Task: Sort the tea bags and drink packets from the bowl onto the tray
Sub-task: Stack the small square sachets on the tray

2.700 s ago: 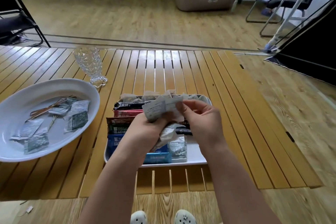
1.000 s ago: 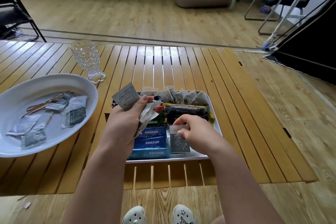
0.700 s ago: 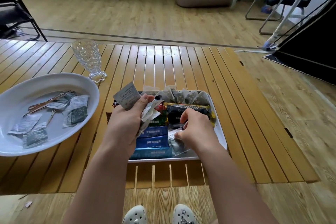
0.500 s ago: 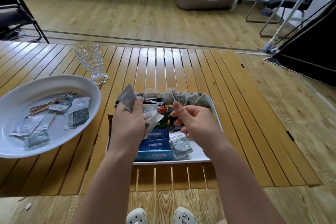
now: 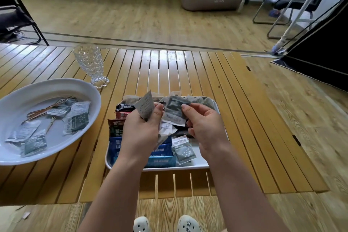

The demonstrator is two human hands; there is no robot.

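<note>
Above the white tray (image 5: 203, 164) my left hand (image 5: 140, 133) grips a bunch of grey and white tea-bag sachets (image 5: 146, 106). My right hand (image 5: 204, 126) pinches the top corner of one grey sachet (image 5: 174, 112) that still sits against that bunch. On the tray lie blue drink packets (image 5: 160, 158), dark and red packets (image 5: 122, 111), a row of tea bags along the far edge (image 5: 199, 100), and a grey star-print sachet (image 5: 183, 150) near the front. The white bowl (image 5: 24, 90) at left holds several more sachets (image 5: 76, 120).
A cut-glass goblet (image 5: 90, 65) stands behind the bowl on the slatted wooden table (image 5: 188, 69). The table's front edge is just below the tray and its right edge is close by. Chairs, a beige pouf and a dark panel stand on the floor beyond.
My right hand laid the star-print sachet on the tray's front, let go, and rose to the bunch in my left hand, where it now pinches another sachet.
</note>
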